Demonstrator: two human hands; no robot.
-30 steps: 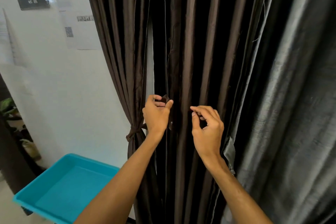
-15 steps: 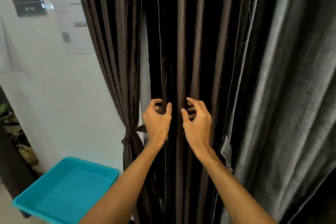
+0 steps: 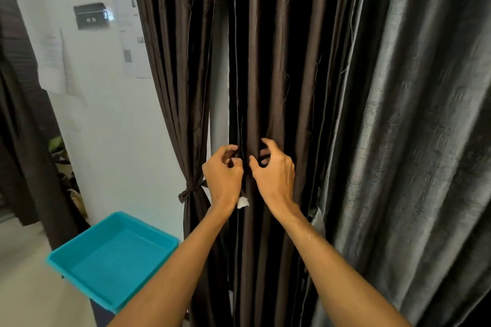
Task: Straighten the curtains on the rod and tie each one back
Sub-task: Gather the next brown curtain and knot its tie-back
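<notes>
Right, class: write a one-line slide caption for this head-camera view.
Left hand and right hand grip folds of the middle brown curtain, beside a tied-back brown curtain and a turquoise tray.

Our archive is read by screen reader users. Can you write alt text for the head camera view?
A person's left hand and right hand grip neighbouring folds of a hanging brown curtain. To its left a second brown panel is tied back with a knot; a grey curtain hangs right, a teal tray lies lower left.

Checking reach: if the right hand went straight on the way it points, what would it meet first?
The right hand would meet the folds of the dark brown satin curtain at once; its curled fingers seem to clutch them.
</notes>
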